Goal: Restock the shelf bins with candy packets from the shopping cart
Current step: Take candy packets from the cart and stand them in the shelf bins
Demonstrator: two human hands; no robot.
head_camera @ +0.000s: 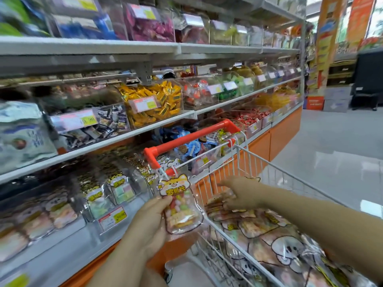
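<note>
Now your left grip [153,216] curls round a glossy, clear candy packet [180,206] with a dog-shaped header, just beside the near rim of the wire shopping cart [255,162]. Your right grip [242,193] reaches over crinkly packets [279,230] heaped inside; whether it holds one is unclear.

candy packet [180,206]: clear, yellow-orange cartoon dog head, pink, green, yellow sweets inside. cart handle [192,139] orange-red; cart wire [251,162] white. shelf base [284,131] orange. shelf boards [83,46] pale grey. middle bin [153,102]: yellow wrappers. price label [113,217] pink, yellow.

bare left hand [152,220], right hand [242,193], seemingly bare forearms
</note>
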